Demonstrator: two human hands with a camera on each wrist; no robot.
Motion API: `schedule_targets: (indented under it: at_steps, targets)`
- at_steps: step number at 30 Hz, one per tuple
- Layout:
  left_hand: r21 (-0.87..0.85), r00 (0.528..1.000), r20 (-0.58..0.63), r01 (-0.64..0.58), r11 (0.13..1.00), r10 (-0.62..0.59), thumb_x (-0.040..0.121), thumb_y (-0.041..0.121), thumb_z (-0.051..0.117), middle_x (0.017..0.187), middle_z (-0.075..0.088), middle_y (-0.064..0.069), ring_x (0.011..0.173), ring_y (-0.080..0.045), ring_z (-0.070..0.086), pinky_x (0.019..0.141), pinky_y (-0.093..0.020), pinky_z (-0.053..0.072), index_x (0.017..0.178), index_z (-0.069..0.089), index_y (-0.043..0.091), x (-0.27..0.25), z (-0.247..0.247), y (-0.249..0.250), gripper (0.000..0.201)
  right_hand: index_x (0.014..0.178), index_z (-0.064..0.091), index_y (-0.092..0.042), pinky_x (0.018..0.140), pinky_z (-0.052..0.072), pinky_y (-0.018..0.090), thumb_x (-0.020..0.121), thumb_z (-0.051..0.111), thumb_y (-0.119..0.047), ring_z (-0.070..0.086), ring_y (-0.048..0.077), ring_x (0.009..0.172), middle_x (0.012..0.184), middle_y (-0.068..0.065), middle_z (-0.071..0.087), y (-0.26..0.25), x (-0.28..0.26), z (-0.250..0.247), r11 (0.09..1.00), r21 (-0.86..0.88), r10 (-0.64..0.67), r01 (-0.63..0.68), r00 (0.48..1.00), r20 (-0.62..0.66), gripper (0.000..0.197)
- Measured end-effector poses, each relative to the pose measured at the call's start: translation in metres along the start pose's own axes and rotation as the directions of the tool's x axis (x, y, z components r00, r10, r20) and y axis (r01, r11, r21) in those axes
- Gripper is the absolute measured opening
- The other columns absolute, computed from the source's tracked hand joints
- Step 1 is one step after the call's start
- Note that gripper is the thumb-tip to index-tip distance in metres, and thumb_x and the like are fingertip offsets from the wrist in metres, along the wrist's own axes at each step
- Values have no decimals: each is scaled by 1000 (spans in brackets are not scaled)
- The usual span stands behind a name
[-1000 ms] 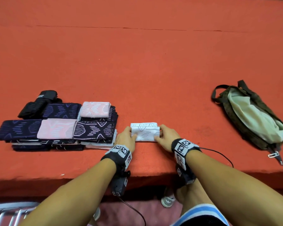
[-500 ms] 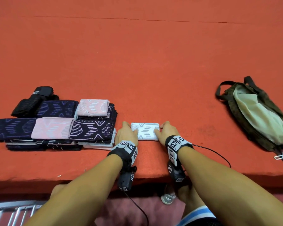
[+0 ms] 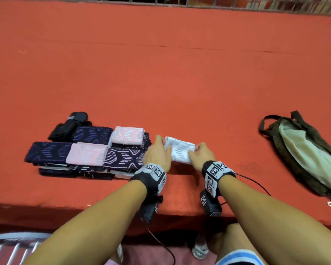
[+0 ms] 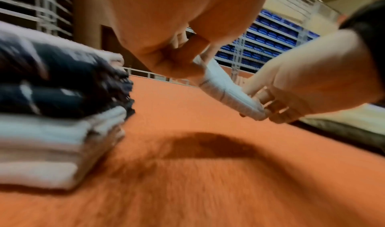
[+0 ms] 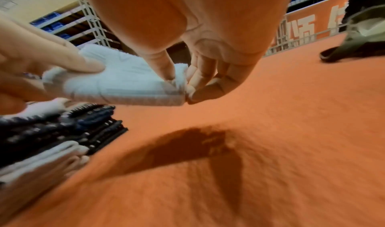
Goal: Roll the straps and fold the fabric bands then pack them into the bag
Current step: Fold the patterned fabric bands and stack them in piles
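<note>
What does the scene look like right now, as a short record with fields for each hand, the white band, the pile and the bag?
left hand: pinches the left end of the white band
right hand: pinches the right end of the same band
white band: folded, lifted off the table, its shadow below in both wrist views
pile: folded dark and pink bands stacked left of the hands, a black strap at its far left corner
bag: olive, open, lying on the table to the right, apart from the hands
table: orange cloth cover
</note>
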State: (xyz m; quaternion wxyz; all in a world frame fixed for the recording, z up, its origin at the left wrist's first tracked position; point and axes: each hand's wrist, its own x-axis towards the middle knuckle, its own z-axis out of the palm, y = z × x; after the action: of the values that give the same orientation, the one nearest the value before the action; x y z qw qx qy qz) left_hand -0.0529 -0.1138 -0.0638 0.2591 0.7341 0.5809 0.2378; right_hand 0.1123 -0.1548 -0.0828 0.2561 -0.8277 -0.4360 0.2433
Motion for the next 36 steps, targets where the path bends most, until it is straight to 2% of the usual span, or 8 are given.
schedule_targets:
  at_steps: [4, 7, 11, 16, 22, 27, 31, 36]
  targets:
    - [-6, 991, -130, 20, 1000, -20, 99, 31, 51, 81, 57, -7, 82, -39, 61, 70, -42, 46, 99, 36, 22, 13, -62, -27, 18, 101, 33, -25, 65, 44, 38, 91, 58, -24, 60, 32, 71, 76, 3, 63, -65, -13, 11, 954, 40, -297, 297, 955, -6, 26]
    - [71, 985, -171, 21, 997, -9, 100, 27, 50, 73, 53, -3, 79, -36, 58, 66, -40, 43, 102, 44, 22, 15, -98, -54, 8, 97, 43, -28, 66, 49, 38, 92, 56, -26, 61, 30, 73, 74, -3, 60, -104, -22, 29, 923, -1, -384, 385, 921, 62, 14]
    - [120, 982, -176, 96, 988, -74, 100, 28, 49, 79, 57, -2, 83, -34, 59, 68, -40, 47, 105, 48, 25, 13, -118, -86, 6, 95, 55, -26, 77, 53, 40, 90, 58, -30, 64, 29, 83, 78, -6, 62, -127, -26, 59, 923, 6, -382, 385, 913, 142, 7]
    - [118, 983, -107, 160, 980, -147, 93, 39, 60, 79, 60, 2, 78, -27, 59, 66, -34, 41, 100, 45, 27, 6, -107, -108, 21, 93, 52, -29, 77, 55, 42, 88, 57, -36, 65, 28, 80, 78, -2, 67, -122, -27, 83, 929, -75, -335, 362, 910, 244, 10]
    - [218, 975, -103, 214, 952, -195, 91, 41, 66, 111, 55, -2, 92, -27, 62, 72, -32, 40, 109, 51, 29, -1, -85, -112, 26, 98, 51, -31, 69, 48, 33, 91, 57, -41, 64, 27, 85, 85, -4, 65, -108, -30, 96, 919, -184, -293, 348, 917, 270, 14]
    - [256, 965, -121, 256, 932, -232, 92, 21, 65, 125, 41, 0, 81, -25, 61, 72, -33, 47, 116, 65, 25, 1, -83, -98, 25, 96, 51, -32, 72, 48, 35, 92, 54, -39, 62, 28, 89, 95, 2, 66, -107, -30, 97, 914, -164, -307, 371, 897, 317, 8]
    - [175, 963, -131, 258, 950, -237, 87, 5, 55, 122, 48, -2, 90, -27, 63, 73, -34, 46, 103, 68, 28, 13, -92, -74, 31, 78, 53, -34, 74, 44, 30, 84, 61, -37, 59, 23, 87, 100, 8, 64, -119, -15, 77, 948, -66, -279, 311, 913, 296, 11]
    - [-127, 938, -212, 251, 960, -274, 84, 11, 55, 106, 59, -1, 86, -21, 56, 72, -29, 39, 92, 62, 25, 51, -93, -57, 17, 86, 59, -26, 68, 39, 29, 88, 68, -39, 57, 19, 78, 89, -1, 64, -145, 39, 44, 959, 100, -279, 265, 943, 181, 17]
